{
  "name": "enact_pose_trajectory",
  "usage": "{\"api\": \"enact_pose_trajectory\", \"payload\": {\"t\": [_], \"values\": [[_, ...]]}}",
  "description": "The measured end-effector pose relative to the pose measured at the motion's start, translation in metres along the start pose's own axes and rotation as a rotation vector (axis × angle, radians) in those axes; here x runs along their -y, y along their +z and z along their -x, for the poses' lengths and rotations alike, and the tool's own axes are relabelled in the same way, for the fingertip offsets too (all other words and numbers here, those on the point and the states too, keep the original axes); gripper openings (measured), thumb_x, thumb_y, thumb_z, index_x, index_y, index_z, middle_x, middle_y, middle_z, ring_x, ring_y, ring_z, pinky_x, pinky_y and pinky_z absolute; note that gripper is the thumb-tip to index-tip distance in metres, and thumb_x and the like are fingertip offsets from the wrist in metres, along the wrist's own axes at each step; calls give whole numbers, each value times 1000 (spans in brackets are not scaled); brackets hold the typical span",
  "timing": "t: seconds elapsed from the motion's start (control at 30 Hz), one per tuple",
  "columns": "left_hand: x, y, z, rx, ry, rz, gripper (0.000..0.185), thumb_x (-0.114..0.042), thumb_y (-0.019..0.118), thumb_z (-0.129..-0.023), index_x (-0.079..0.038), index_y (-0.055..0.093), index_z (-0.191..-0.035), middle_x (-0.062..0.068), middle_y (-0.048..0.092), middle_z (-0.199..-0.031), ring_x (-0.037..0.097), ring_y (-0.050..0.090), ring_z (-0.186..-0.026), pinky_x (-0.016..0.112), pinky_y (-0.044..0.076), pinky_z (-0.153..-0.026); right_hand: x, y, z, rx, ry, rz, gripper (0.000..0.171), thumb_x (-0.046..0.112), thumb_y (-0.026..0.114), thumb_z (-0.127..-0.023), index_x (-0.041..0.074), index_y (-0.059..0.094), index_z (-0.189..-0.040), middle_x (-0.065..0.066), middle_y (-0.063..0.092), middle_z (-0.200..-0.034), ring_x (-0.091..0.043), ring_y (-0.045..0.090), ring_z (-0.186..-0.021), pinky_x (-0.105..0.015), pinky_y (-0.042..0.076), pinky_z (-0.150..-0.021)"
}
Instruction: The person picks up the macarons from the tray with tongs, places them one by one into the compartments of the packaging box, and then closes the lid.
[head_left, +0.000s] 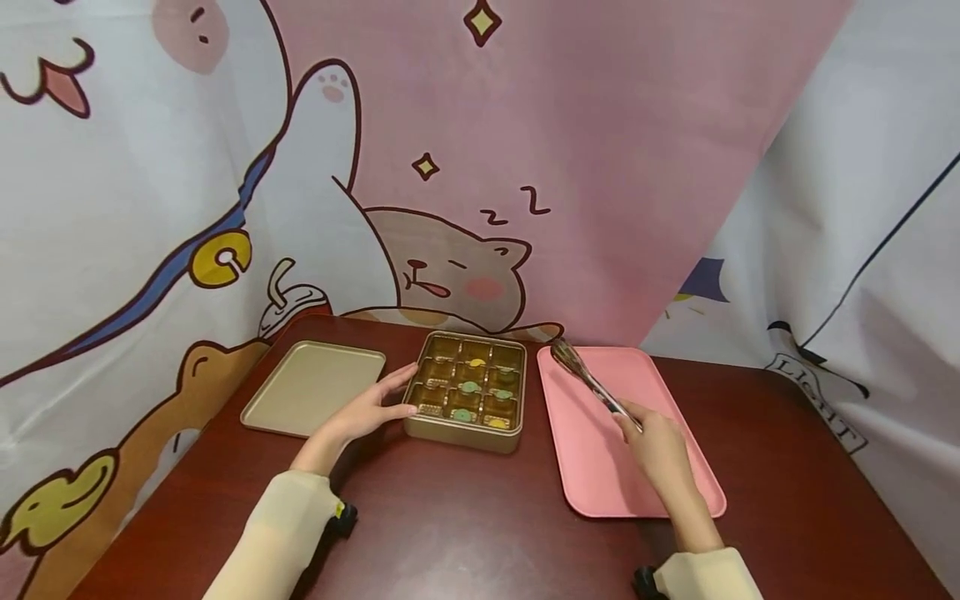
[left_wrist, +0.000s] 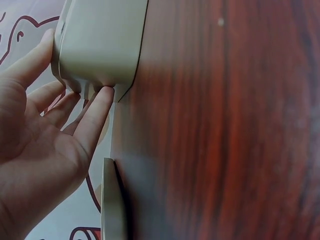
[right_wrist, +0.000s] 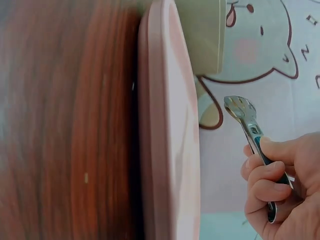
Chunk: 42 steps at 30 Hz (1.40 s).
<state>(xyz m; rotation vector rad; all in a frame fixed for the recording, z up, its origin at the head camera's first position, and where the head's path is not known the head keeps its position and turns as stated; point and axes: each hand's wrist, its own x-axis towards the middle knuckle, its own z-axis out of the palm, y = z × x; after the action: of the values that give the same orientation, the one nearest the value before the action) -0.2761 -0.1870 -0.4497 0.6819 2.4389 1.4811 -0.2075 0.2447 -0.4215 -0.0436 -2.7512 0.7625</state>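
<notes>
My left hand [head_left: 367,412] lies flat-fingered against the left wall of the gold compartment box [head_left: 467,391], fingers straight, the grip released and only touching; the left wrist view shows the fingertips [left_wrist: 102,97] pressed to the box's pale side [left_wrist: 100,40]. The box sits at the worktop's centre, at about 12 o'clock from me, and several of its cells hold small green and yellow pieces; I cannot tell what they are. My right hand [head_left: 660,446] has its grip clenched around the handle of metal tongs [head_left: 588,381], whose tips point toward 11 o'clock and hover over the far left corner of the pink tray [head_left: 637,492]. In the right wrist view the fingers [right_wrist: 267,177] curl round the tongs [right_wrist: 245,117], with the tray's rim [right_wrist: 165,150] just beside them. The tray lies at 3 o'clock from the box, close to it but apart. A flat gold lid [head_left: 315,387] rests at 9 o'clock from the box, just beyond my left hand. All of it stands on the dark red worktop [head_left: 465,525], with a cartoon cat backdrop [head_left: 450,275] hanging at 12 o'clock behind.
</notes>
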Motion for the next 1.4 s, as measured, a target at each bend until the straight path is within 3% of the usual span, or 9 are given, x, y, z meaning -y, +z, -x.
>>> {"api": "enact_pose_trajectory", "payload": {"t": [0.23, 0.47, 0.63, 0.73, 0.9, 1.07, 1.4], "values": [[2, 0, 2, 1, 21, -19, 74, -14, 65, -96, 0, 25, -157, 22, 15, -166, 46, 22, -149, 68, 14, -118, 20, 7, 9, 21, -41, -69, 29, 18, 66, -96, 5, 71, -122, -3, 62, -67, -18, 53, -65, -31, 39, -58], [4, 0, 5, -16, 11, -21, 74, -12, 65, -96, 1, 24, -157, 21, 15, -166, 45, 22, -149, 67, 13, -118, 45, 15, 17, 76, -97, -112, 30, 17, 66, -96, 7, 71, -124, -7, 72, -77, -17, 58, -68, -34, 46, -63], [2, -1, 3, -13, 15, -27, 74, -11, 64, -96, 0, 24, -157, 21, 15, -166, 45, 24, -149, 67, 14, -118, 57, 21, 23, 127, -108, -157, 30, 18, 66, -96, 11, 72, -125, 0, 65, -67, -11, 52, -63, -28, 41, -60], [1, -1, 0, -13, 11, -22, 74, -11, 64, -96, -1, 24, -157, 20, 15, -167, 45, 26, -149, 66, 16, -118, 63, 23, 25, 141, -146, -161, 29, 18, 66, -96, 12, 72, -124, 3, 61, -62, -8, 51, -61, -26, 41, -61], [0, 1, -3, -9, 15, -30, 72, -9, 63, -97, 0, 24, -157, 22, 15, -166, 45, 27, -148, 65, 16, -119, 71, 29, 28, 192, -179, -172, 29, 20, 68, -94, 14, 73, -122, 2, 65, -69, -7, 53, -64, -26, 43, -65], [0, 1, -4, -12, 13, -28, 72, -7, 63, -96, 1, 25, -157, 20, 16, -166, 45, 27, -148, 65, 15, -119, 79, 36, 29, 268, -190, -200, 28, 22, 67, -95, 16, 74, -121, 8, 55, -61, -4, 47, -57, -22, 40, -58], [2, 1, -5, -8, 2, -31, 71, -9, 63, -97, -1, 26, -157, 18, 16, -167, 44, 28, -148, 65, 15, -119, 83, 42, 29, 281, -239, -174, 29, 23, 68, -94, 15, 74, -121, 10, 51, -58, -3, 45, -56, -22, 39, -59]]}}
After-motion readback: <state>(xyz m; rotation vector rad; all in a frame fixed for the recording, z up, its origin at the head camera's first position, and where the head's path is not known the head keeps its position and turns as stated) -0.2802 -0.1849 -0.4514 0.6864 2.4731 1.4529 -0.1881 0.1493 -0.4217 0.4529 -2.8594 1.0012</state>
